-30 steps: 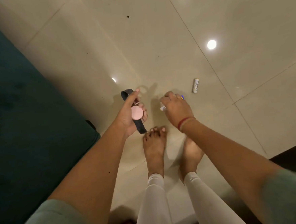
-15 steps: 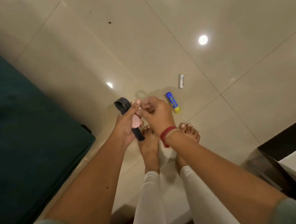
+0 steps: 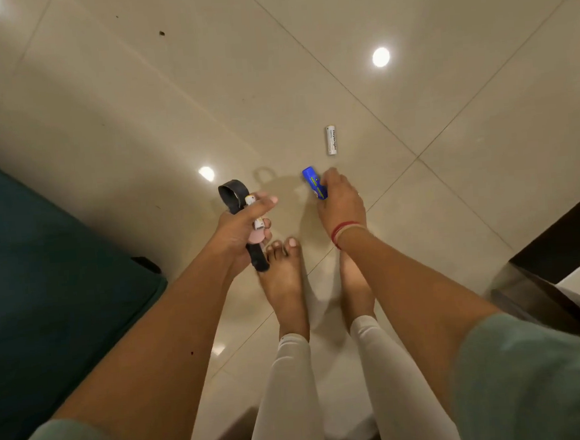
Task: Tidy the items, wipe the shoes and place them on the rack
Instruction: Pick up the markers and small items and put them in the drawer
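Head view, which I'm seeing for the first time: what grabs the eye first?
The right hand gripping a bright blue tube at the centre, just above the bare feet. Left of it, the left hand holds a black strap and a small white cylinder; a white battery lies alone on the glossy tile floor beyond.

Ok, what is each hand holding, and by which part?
Left hand grips the black-strapped watch around its middle, at the pink face, plus a small white cylinder. Right hand pinches the blue cylinder by its near end.
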{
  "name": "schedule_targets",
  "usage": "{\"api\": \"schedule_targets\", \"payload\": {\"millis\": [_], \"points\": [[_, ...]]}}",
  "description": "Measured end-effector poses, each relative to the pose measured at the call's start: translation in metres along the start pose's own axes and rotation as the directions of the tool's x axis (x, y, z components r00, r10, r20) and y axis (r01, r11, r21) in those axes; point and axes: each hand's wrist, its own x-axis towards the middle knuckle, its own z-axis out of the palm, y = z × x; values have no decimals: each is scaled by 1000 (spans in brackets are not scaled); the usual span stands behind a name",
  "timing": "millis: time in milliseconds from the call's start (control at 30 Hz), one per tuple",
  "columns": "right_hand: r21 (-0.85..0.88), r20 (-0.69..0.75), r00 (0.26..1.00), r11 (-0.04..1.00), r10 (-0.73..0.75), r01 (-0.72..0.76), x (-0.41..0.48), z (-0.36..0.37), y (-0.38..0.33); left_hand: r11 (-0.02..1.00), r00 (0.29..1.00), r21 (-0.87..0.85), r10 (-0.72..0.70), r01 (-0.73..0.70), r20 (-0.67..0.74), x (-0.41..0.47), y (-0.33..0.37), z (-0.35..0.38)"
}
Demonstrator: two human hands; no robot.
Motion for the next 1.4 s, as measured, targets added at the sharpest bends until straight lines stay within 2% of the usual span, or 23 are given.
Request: {"api": "schedule_targets", "payload": {"millis": [67, 100, 200, 233, 300, 400, 500, 600, 633, 700, 800, 867, 933, 967, 1033, 1100, 1167, 1233, 1300, 1400], "points": [[76, 0, 1000, 997, 8, -8, 5, 0, 1, 1000, 999, 8, -7, 6, 41, 0, -3, 1], [178, -6, 999, 983, 37, -35, 4, -4, -1, 1000, 998, 2, -10, 10, 55, -1, -4, 1], [559, 8, 996, 826, 83, -74, -17, -25, -24, 1000, 996, -30, -1, 3, 91, -5, -6, -2], [638, 29, 998, 767, 64, -68, -27, -31, -34, 999, 995, -36, 8, -5, 104, -7, -6, -3], [692, 72, 997, 721, -21, -35, -49, -40, -51, 999, 992, -46, 28, -22, 119, -12, -3, -2], [697, 100, 992, 717, -72, -18, -73, -43, -63, 997, 987, -68, 48, -38, 152, -19, 3, -1], [664, 100, 990, 747, -101, 9, -65, -49, -62, 998, 987, -19, 67, -65, 146, -19, 11, -3], [699, -39, 999, 715, 30, 6, -33, -54, -53, 997, 990, 10, 79, -81, 116, -9, 16, -3], [670, -113, 990, 743, 84, 13, -19, -55, -46, 997, 991, 8, 78, -79, 106, -4, 17, -3], [507, -220, 967, 862, 130, 0, 13, -56, -33, 998, 993, -10, 69, -68, 98, 7, 17, -2], [308, -193, 972, 949, 130, -66, 54, -49, -20, 998, 993, 11, 63, -64, 98, 22, 12, -1], [199, -161, 985, 980, 65, -32, 69, -40, -18, 997, 993, 28, 65, -68, 95, 24, 11, -1], [161, -124, 992, 987, 27, -6, 73, -39, -20, 997, 994, 44, 63, -67, 88, 19, 15, -1], [206, -109, 993, 978, 51, -28, 69, -43, -20, 997, 995, 53, 58, -62, 86, 12, 19, 0], [410, -102, 982, 906, 160, -105, 52, -63, -25, 996, 995, 74, 44, -50, 88, -7, 28, 3], [664, -88, 956, 731, 281, -154, 23, -95, -39, 996, 994, 81, 25, -34, 106, -36, 43, 10], [809, -69, 957, 577, 281, -112, -14, -139, -62, 997, 986, 70, 23, -35, 167, -72, 61, 23], [877, -44, 977, 476, 209, -63, -58, -189, -87, 998, 964, 27, 41, -50, 263, -115, 82, 41], [902, -42, 989, 432, 145, -25, -104, -240, -113, 997, 938, 4, 75, -81, 339, -168, 105, 65], [891, -83, 992, 453, 95, 31, -179, -316, -150, 983, 910, 74, 124, -166, 396, -260, 138, 100]]}}
